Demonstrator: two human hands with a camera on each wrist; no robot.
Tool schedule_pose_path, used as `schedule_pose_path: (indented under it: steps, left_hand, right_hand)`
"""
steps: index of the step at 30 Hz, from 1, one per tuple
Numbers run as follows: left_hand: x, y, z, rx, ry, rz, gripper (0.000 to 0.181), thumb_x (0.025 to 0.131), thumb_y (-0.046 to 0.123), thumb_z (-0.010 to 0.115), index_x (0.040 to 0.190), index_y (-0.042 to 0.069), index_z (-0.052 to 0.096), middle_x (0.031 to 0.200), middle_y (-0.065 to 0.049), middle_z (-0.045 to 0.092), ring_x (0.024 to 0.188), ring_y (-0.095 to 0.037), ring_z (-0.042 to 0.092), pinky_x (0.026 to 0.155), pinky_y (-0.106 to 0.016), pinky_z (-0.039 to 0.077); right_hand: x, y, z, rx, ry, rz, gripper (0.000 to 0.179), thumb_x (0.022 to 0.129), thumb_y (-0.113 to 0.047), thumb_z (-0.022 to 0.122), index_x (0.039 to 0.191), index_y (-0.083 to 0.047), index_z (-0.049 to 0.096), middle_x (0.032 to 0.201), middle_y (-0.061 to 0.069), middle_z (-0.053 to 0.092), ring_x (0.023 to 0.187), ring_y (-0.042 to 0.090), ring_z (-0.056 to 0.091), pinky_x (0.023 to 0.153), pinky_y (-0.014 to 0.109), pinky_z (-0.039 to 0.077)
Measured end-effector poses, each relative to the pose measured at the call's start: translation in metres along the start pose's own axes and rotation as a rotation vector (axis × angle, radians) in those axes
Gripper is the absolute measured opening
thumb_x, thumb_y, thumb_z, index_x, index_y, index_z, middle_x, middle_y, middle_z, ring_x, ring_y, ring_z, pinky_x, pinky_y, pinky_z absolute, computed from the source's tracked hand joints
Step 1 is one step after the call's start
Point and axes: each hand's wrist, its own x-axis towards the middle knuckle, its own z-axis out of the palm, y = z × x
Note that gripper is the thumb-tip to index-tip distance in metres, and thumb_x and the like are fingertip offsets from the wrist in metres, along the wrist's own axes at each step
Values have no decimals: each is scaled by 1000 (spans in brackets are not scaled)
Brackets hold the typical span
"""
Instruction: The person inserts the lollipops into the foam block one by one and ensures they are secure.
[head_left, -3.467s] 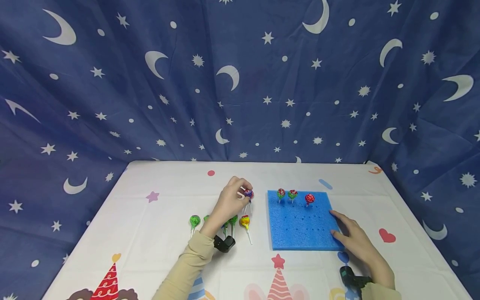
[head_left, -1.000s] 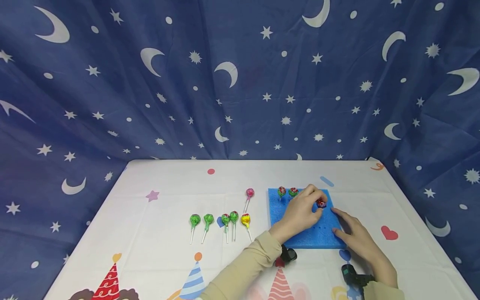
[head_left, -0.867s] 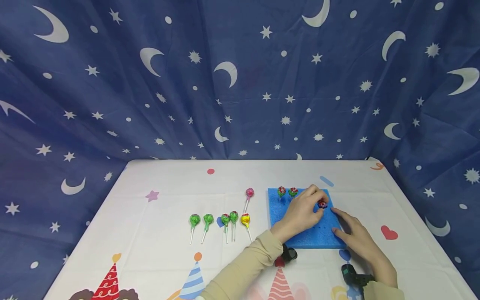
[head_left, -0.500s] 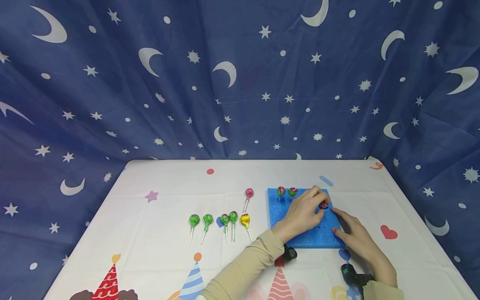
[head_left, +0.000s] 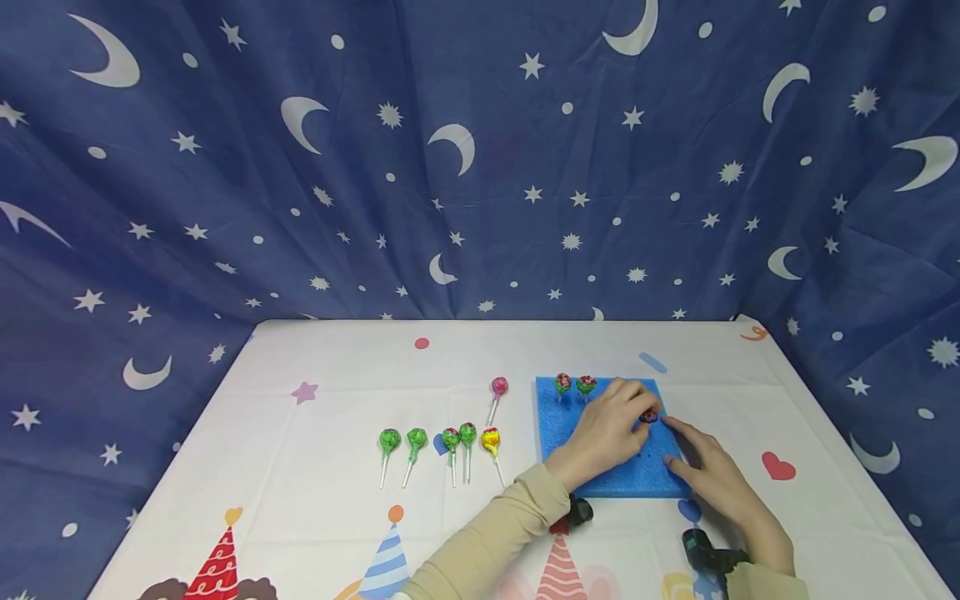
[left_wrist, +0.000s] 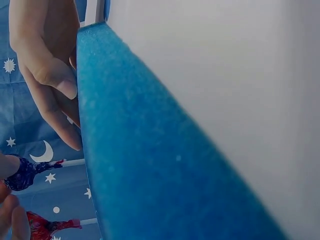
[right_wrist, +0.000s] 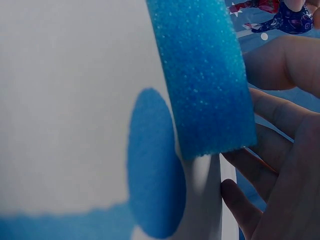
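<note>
My left hand (head_left: 603,429) reaches over the blue foam board (head_left: 557,442), pinching a lollipop (head_left: 649,416) in a dark blue and red wrapper near the board's right side. In the left wrist view this lollipop (left_wrist: 20,174) stands upright, its white stick pointing down toward the board. A red lollipop (left_wrist: 41,225) is beside it; in the head view my left hand hides it. My right hand (head_left: 712,479) rests with relaxed fingers and thumb against the board's right edge. Two red-and-green lollipops (head_left: 563,384) stand along the board's far edge.
Left of the board, several green lollipops (head_left: 390,442), one yellow lollipop (head_left: 491,439) and one pink lollipop (head_left: 499,386) lie on the white patterned tablecloth (head_left: 315,467). Small holes dot the board. A dark blue star-and-moon curtain (head_left: 480,208) hangs behind the table.
My left hand has carried the lollipop from the group on the left to the board's right side, then eased slightly down and right. My right hand has stayed at the edge.
</note>
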Motion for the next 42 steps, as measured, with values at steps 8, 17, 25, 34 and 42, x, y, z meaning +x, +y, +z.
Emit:
schedule_pose_path:
  steps: [8, 17, 25, 34, 42]
  left_hand:
    - [-5, 1, 1, -40, 18, -23, 17, 89, 19, 66, 105, 24, 67, 103, 12, 59, 93, -3, 48, 78, -6, 40]
    - [-10, -1, 1, -138, 44, -71, 22, 89, 17, 65, 110, 23, 64, 109, 10, 60, 100, -4, 52, 81, -6, 40]
    - [-16, -3, -9, -198, 59, -111, 25, 87, 18, 66, 112, 24, 65, 111, 9, 61, 106, -6, 55, 86, -9, 43]
    - [-27, -10, -25, -254, 40, -170, 27, 89, 20, 66, 115, 22, 65, 115, 7, 62, 110, -7, 57, 91, -16, 46]
    - [-37, -19, -41, -324, 36, -247, 25, 90, 19, 65, 115, 18, 64, 117, 5, 63, 106, -9, 59, 91, -19, 48]
  right_hand:
    - [1, 0, 0, 1, -6, 11, 65, 92, -30, 58, 149, -9, 32, 149, 30, 32, 134, 57, 26, 97, 77, 25]
    - [1, 1, 1, 7, -8, 18, 65, 92, -29, 59, 148, -9, 33, 149, 30, 32, 134, 57, 25, 98, 77, 24]
    - [3, 1, 1, -10, -9, 19, 65, 92, -30, 59, 148, -10, 32, 149, 31, 32, 133, 58, 26, 97, 77, 25]
    - [2, -1, 2, -18, -9, 28, 66, 92, -30, 59, 148, -8, 32, 149, 31, 31, 133, 59, 25, 97, 77, 24]
    - [1, -1, 3, -1, -12, 30, 66, 93, -28, 58, 149, -8, 31, 150, 30, 29, 135, 58, 23, 99, 77, 22]
